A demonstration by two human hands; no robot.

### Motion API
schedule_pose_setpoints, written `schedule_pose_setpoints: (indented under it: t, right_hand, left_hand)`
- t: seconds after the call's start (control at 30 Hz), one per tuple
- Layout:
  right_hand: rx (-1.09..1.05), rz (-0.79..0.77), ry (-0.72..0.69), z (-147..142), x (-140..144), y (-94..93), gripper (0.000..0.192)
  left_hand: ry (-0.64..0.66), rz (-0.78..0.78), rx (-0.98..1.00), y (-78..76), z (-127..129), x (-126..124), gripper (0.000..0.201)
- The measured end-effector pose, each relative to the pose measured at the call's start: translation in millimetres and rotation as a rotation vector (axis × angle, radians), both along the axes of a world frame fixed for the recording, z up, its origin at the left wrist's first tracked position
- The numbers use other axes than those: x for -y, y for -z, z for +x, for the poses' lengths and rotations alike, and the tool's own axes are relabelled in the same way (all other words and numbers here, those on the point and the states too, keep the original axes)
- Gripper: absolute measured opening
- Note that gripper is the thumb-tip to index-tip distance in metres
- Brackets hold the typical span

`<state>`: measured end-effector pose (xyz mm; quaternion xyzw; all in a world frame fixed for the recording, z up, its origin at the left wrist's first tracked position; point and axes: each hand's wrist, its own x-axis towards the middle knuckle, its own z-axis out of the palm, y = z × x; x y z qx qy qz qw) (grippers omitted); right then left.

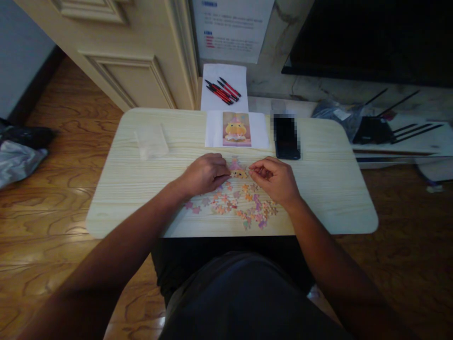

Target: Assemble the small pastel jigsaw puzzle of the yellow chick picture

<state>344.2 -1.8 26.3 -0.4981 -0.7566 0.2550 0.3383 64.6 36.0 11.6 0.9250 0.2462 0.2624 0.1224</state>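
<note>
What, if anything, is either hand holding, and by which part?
Cannot be told: the left hand is at the left edge of the joined puzzle pieces, the right hand at their right; any pinched piece is too small to discern.

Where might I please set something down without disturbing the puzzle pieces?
The table has bare patches left of the left hand, nearer than the translucent packet, and right of the right hand and phone. It's crowded between the hands and nearer the camera, with the partly joined puzzle and loose pieces.
</note>
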Motion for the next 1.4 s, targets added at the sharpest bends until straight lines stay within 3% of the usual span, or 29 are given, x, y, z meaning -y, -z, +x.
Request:
schedule_pose_setpoints:
  t: [0.4,0.67,0.87,1.17,1.4]
  right_hand:
    - [-0.002,0.024,-0.025,0,-1,2.0,0.003]
    - [-0.007,0.011,-0.142,-4,3,1.1,0.011]
    - [-0.117,-0.126,-0.093,-9,8,5.4,0.028]
    - [-0.382,-0.292,-0.068,-13,3,9.6,0.018]
    - [-0.346,-0.273,-0.145,-12,2,9.5,0.021]
  left_hand:
    - [0.015,0.041,0.037,-1.5,0,0,0.031]
    - [0.010,-0.078,0.173,-4.1,1,3,0.026]
    - [0.011,-0.155,0.269,-9.3,5,8,0.019]
    - [0.063,-0.171,0.307,-4.9,10,8,0.016]
    - [-0.056,-0.107,0.232,-3.2,3,3,0.020]
